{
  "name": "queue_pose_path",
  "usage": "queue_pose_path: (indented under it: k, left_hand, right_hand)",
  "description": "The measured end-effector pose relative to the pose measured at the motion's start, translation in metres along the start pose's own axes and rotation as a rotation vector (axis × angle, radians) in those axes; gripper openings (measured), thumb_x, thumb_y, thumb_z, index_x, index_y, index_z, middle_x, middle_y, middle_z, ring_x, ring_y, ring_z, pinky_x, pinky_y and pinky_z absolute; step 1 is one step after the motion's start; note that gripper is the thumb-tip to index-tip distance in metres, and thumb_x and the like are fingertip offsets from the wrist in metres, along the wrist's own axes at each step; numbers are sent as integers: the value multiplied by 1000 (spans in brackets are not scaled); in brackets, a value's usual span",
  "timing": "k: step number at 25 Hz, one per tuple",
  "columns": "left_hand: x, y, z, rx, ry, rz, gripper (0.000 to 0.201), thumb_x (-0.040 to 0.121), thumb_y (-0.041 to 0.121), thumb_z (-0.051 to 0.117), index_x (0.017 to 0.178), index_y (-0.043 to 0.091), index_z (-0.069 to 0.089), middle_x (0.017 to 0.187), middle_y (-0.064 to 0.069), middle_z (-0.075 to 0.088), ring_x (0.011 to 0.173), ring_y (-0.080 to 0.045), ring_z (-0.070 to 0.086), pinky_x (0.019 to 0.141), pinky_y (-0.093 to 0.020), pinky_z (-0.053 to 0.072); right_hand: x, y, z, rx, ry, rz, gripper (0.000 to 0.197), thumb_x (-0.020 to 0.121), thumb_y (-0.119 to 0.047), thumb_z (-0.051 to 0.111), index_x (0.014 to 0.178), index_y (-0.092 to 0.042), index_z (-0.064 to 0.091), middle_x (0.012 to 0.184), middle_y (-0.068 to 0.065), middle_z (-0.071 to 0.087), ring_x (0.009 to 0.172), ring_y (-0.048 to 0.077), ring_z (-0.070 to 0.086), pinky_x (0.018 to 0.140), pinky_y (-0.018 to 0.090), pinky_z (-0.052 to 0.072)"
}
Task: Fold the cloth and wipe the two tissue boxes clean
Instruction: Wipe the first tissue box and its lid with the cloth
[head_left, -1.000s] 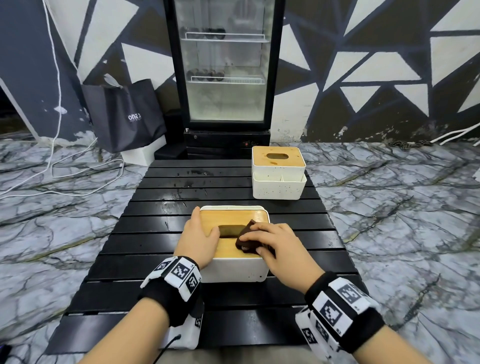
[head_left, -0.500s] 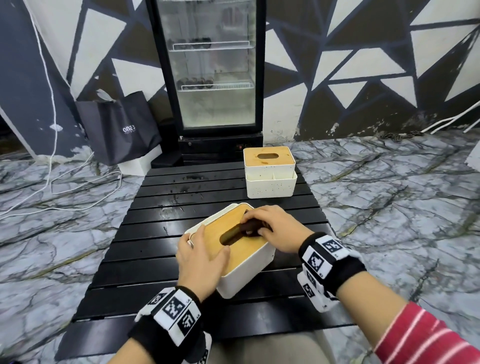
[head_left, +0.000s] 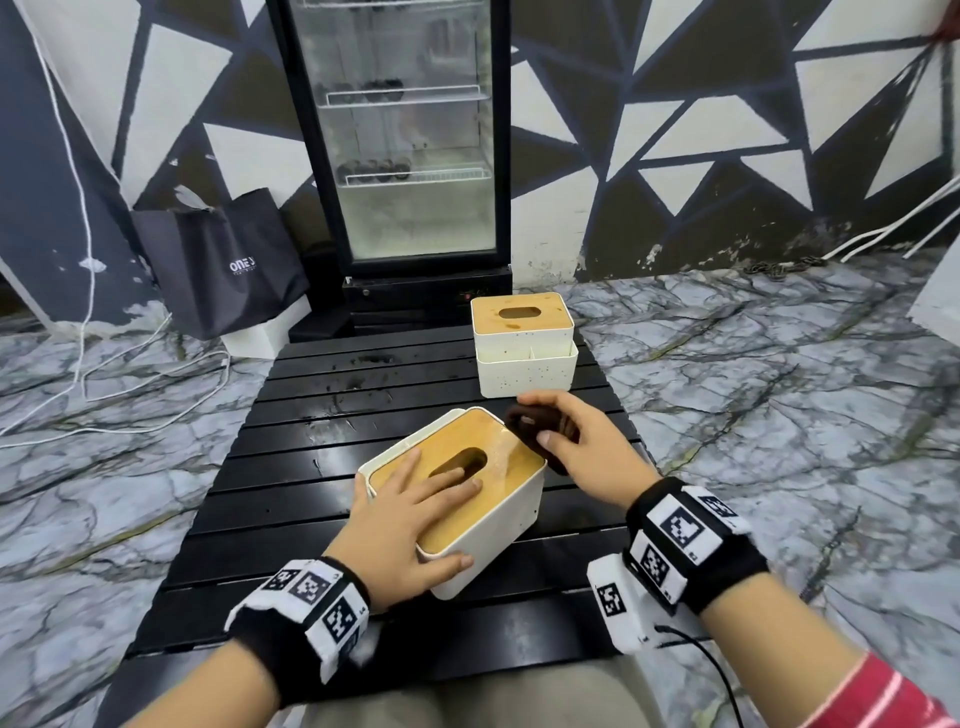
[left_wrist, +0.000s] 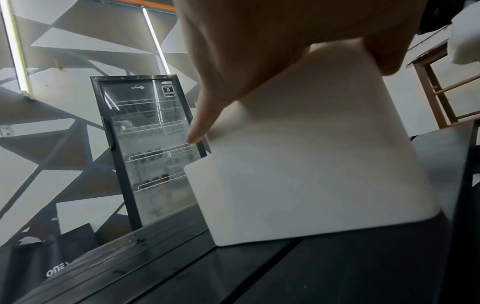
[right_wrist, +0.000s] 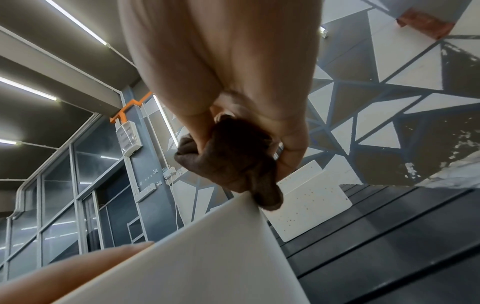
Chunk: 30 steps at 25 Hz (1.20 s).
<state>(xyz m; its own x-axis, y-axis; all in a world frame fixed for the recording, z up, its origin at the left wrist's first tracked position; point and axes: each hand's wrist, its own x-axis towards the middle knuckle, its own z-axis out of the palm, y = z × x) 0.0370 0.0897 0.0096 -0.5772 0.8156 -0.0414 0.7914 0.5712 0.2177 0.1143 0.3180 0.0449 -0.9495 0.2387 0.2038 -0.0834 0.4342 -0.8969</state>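
The near tissue box (head_left: 498, 525), white with a wooden slotted lid, sits turned at an angle on the black slatted table (head_left: 291, 499). My left hand (head_left: 410, 514) lies flat on its lid, fingers straight toward the slot, thumb down the near side wall. In the left wrist view that hand (left_wrist: 259, 51) covers the top of the same box (left_wrist: 324, 164). My right hand (head_left: 576, 447) grips a bunched dark brown cloth (head_left: 535, 423) at the lid's far right corner. From the right wrist, the cloth (right_wrist: 233, 162) touches the box edge (right_wrist: 213, 257). The second tissue box (head_left: 524, 358) stands behind.
A glass-door fridge (head_left: 400, 135) stands past the table's far end, with a black bag (head_left: 218, 265) on the floor to its left. White cables (head_left: 104, 374) trail over the marble floor. The table's far left slats carry dark wet marks (head_left: 358, 384).
The near box has been turned further at an angle. My left hand moved from its near corner onto the lid. My right hand carried the cloth from the slot to the lid's far right corner.
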Motion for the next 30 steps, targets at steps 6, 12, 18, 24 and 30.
queue_pose_path:
  k: [6, 12, 18, 24, 30]
  left_hand:
    - [2, -2, 13, -135, 168, 36, 49, 73, 70, 38, 112, 84, 12, 123, 29, 42, 142, -10, -1, 107, -67, 9]
    - [13, -1, -12, -565, 359, -17, 43, 70, 60, 50, 110, 73, 43, 110, 18, 58, 118, -1, 44, 108, -35, 31]
    - [16, -8, -32, -968, 423, -140, 41, 61, 53, 57, 100, 58, 63, 115, 25, 64, 107, 8, 56, 88, -13, 38]
    - [16, -15, -34, -1025, 440, -181, 38, 67, 52, 57, 104, 53, 64, 114, 28, 63, 108, 7, 56, 89, -15, 39]
    - [16, -16, -35, -1066, 459, -180, 33, 77, 34, 55, 106, 46, 64, 110, 30, 64, 101, 9, 58, 79, -1, 40]
  right_hand:
    - [-9, 6, -1, 116, 96, 24, 41, 86, 11, 45, 115, -18, 54, 105, -16, 57, 96, -15, 51, 76, -3, 36]
    - [-13, 5, 0, 228, 178, -4, 39, 87, 11, 43, 116, -14, 52, 104, -16, 57, 91, -15, 54, 76, 1, 40]
    - [0, 7, 29, 158, 228, -57, 48, 87, 2, 48, 106, -42, 48, 116, -11, 56, 111, 3, 51, 98, 20, 38]
    - [10, 12, 53, -212, 185, -115, 50, 88, -24, 47, 136, -25, 34, 135, -11, 30, 126, 7, 23, 107, 20, 14]
    - [4, 4, 82, -233, 185, -188, 53, 88, -21, 40, 139, -13, 28, 148, 2, 26, 137, 11, 18, 112, 20, 11]
